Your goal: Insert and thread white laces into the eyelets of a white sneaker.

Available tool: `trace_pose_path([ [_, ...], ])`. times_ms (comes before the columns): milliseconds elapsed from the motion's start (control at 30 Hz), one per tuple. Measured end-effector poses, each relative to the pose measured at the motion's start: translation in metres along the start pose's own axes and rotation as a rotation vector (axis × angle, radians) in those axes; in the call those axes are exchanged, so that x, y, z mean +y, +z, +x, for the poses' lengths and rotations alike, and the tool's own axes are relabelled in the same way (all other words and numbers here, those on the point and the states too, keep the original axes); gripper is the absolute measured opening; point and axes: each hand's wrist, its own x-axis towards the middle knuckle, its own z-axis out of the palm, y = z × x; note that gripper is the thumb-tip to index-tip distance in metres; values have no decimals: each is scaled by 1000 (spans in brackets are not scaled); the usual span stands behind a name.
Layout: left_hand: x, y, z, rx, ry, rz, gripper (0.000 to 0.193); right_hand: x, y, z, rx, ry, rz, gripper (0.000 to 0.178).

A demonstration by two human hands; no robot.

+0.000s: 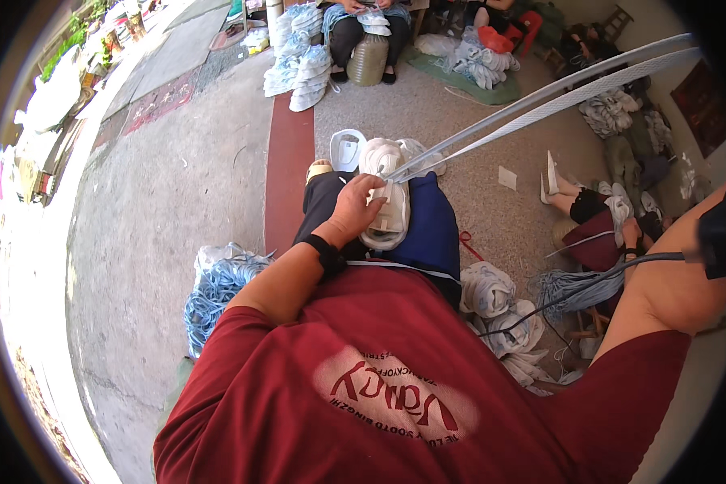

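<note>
A white shoe (393,216) rests on my lap, over the dark trouser leg and a blue cloth (434,222). My left hand (355,208) grips it from the left side, fingers curled over its upper. From the shoe's lacing a flat white-grey lace (557,90) stretches taut in two strands to the upper right edge. My right arm reaches out to the right; its hand lies beyond the picture, so what it holds does not show. Just past the shoe is a white shoe-shaped plastic piece (347,151).
Light-blue laces (222,282) are bundled by my left side. White shoes (488,290) are heaped on my right. A co-worker sits at right beside more laces (577,282); another sits ahead near stacked shoes (306,68) and a large plastic jug (369,60). A cable (597,278) crosses at right.
</note>
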Motion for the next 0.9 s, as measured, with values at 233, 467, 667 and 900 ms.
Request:
trace_pose_path([
  [233, 18, 11, 29, -510, -44, -169, 25, -12, 16, 28, -352, 181, -55, 31],
  [467, -3, 22, -20, -640, 436, 39, 33, 77, 46, -33, -458, 584, -66, 23],
  [667, 6, 23, -12, -645, 269, -57, 28, 246, 78, -215, 176, 1041, -254, 14],
  [900, 2, 27, -13, -656, 208, -130, 27, 299, 131, -235, -43, 780, -1009, 19],
])
